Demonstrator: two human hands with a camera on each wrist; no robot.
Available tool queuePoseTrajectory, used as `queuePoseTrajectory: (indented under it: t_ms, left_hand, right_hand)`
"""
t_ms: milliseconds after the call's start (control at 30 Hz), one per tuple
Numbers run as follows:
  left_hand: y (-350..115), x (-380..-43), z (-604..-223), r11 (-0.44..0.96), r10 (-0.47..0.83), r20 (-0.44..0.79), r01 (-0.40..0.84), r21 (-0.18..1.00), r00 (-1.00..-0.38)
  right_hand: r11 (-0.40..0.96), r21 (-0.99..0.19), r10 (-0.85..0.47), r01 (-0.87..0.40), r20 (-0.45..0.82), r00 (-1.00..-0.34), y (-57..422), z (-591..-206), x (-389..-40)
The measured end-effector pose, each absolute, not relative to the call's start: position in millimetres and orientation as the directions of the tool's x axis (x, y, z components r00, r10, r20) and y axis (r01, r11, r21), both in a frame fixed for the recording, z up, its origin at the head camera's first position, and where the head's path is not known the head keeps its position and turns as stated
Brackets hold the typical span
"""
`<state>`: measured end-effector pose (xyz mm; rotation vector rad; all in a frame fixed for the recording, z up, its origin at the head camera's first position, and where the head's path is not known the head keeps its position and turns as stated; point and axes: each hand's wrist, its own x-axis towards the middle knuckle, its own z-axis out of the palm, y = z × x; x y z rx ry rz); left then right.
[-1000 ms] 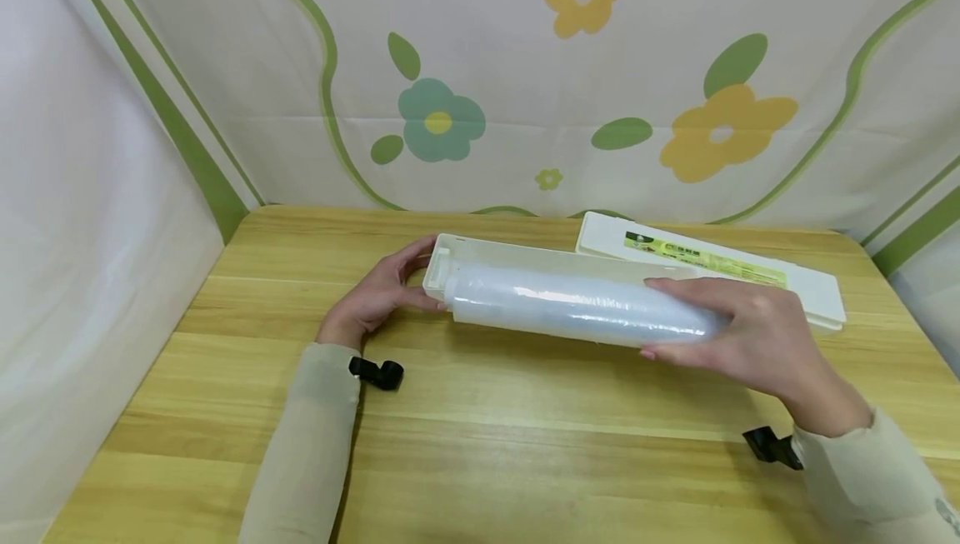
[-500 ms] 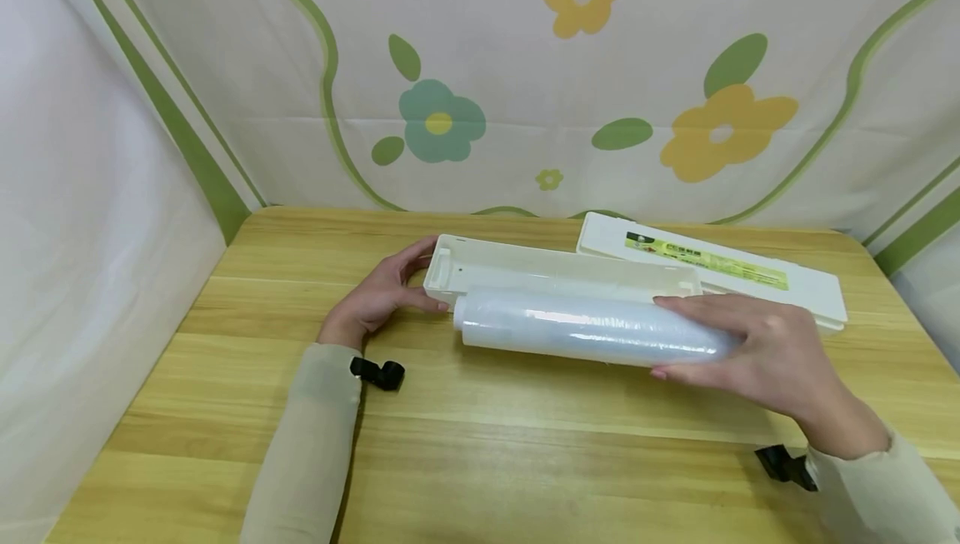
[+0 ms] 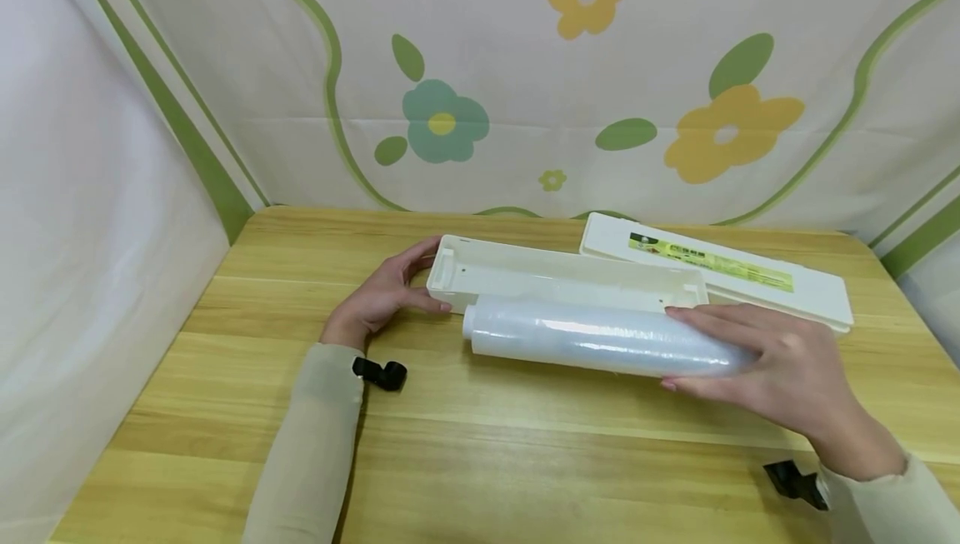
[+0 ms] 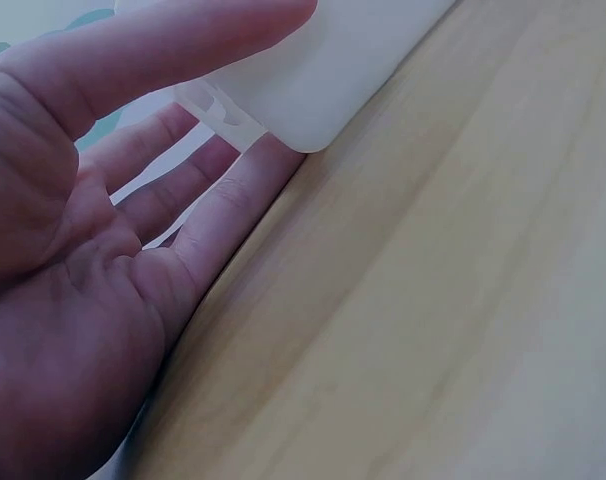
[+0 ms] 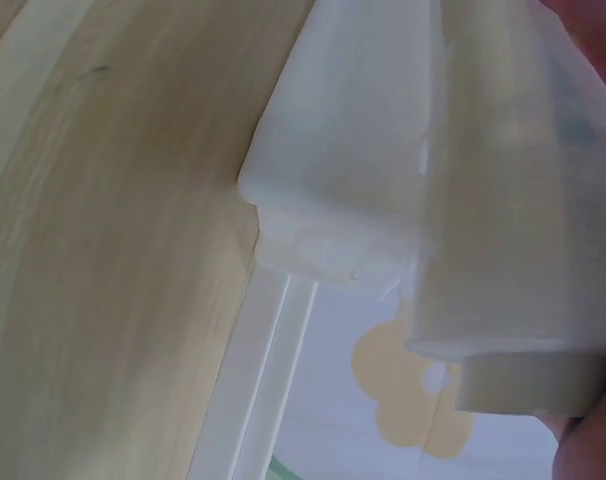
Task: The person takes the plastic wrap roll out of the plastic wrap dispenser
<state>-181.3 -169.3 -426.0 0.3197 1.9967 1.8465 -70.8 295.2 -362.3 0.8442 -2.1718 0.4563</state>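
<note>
A roll of plastic wrap [image 3: 600, 336] hangs just in front of a long white box [image 3: 555, 265], apart from its inside. My right hand [image 3: 787, 361] grips the roll around its right end, thumb on the near side and fingers over the far side. The roll's narrower core end [image 5: 533, 383] shows in the right wrist view. My left hand [image 3: 382, 290] holds the box's left end, with the thumb on the front wall and the other fingers at the end and behind. In the left wrist view the box corner [image 4: 323, 90] rests on the table.
A white lid [image 3: 813, 294] with a green and yellow label lies behind and to the right of the box. The wooden table [image 3: 525, 461] meets a flower-patterned curtain [image 3: 510, 69] at its back edge.
My right hand has drawn the roll out of the box, toward me and slightly right. The box's inside now shows. My left hand and the box have stayed in place.
</note>
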Motion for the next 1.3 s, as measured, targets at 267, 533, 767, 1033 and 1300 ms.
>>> queuePoseTrajectory:
  t_ms: [267,533,767,1033,1300]
  left_hand:
    - [-169.6,-181.2,-425.7,0.096,0.429,-0.136,-0.104,0.99,-0.893]
    - [-170.8,-179.8,-424.2,0.101,0.419,-0.131,-0.097,0.99,-0.899]
    - [-169.1,-179.1,-423.4,0.104,0.425,-0.135,-0.1,0.99,-0.895]
    - [-168.5,-180.1,-423.0,0.107,0.423,-0.136,-0.1,0.989,-0.896]
    - [-169.1,-179.2,-423.8,0.096,0.43,-0.13,-0.098,0.991,-0.893]
  right_hand:
    - [0.729,-0.045,-0.422,-0.683,0.756,-0.501,298.1,-362.3,-67.4]
    - [0.748,-0.008,-0.429,-0.663,0.757,-0.493,301.4,-362.1,-63.1]
    - [0.729,-0.022,-0.418,-0.684,0.777,-0.47,305.7,-363.1,-61.2]
    - [0.713,-0.091,-0.404,-0.695,0.757,-0.513,324.1,-370.8,-55.8]
    - [0.708,-0.168,-0.386,-0.686,0.722,-0.575,340.7,-378.3,-49.3]
